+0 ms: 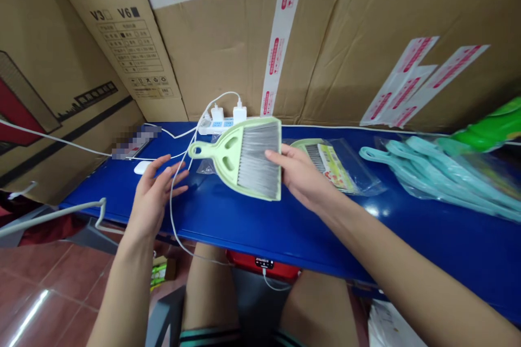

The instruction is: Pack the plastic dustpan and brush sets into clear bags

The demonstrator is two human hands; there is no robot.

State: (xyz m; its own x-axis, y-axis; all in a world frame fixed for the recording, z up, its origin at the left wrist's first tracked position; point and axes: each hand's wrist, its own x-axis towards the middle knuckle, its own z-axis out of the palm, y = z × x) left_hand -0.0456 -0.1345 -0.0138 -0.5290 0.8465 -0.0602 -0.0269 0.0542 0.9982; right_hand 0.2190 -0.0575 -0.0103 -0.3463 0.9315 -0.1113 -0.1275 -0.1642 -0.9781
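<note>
My right hand (299, 173) grips the wide end of a light green mini dustpan with a grey-bristled brush nested in it (244, 158), held above the blue table (285, 227) with its looped handle pointing left. My left hand (157, 192) hovers open, fingers spread, just left of the handle and touching nothing. Behind my right hand lies another green brush set in a clear printed bag (331, 165).
A white power strip (217, 122) with two chargers and trailing white cables sits at the table's back. A white mouse (142, 167) lies at left. Bagged teal pieces (439, 171) are piled at right. Cardboard boxes (228, 38) wall the back.
</note>
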